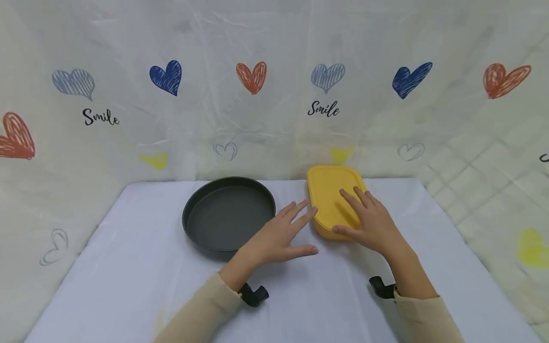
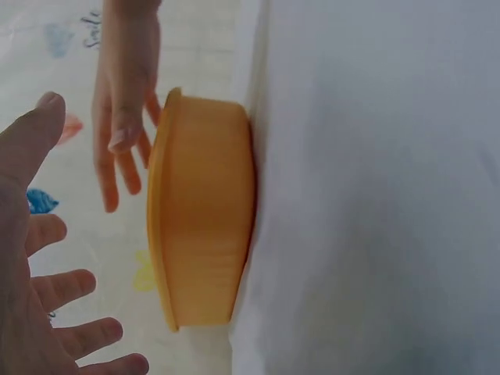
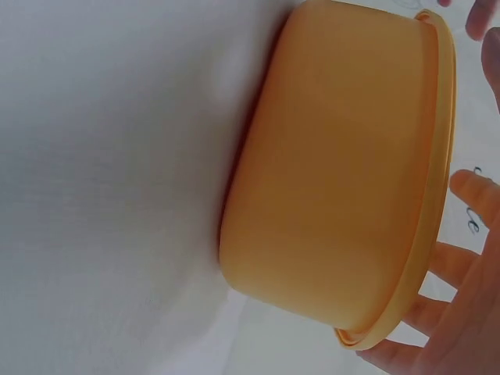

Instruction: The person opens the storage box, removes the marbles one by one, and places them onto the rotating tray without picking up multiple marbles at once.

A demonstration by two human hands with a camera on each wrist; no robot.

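A yellow lidded food container (image 1: 328,190) stands at the back of the table, right of the middle. Its lid is on, and its side wall (image 2: 207,211) fills the middle of the left wrist view. My right hand (image 1: 372,224) is spread over the lid's right part, fingers straight. In the right wrist view those fingers (image 3: 453,262) lie along the lid's rim. My left hand (image 1: 280,238) is held out with spread fingers between a dark round pan (image 1: 231,216) and the container, fingertips near the container's left edge. It holds nothing.
A white cloth (image 1: 128,267) covers the table. Behind it hangs a pale sheet (image 1: 274,119) printed with hearts and the word Smile. Black wrist mounts (image 1: 255,296) stick out by both beige sleeves. The pan's near right rim is partly behind the left hand.
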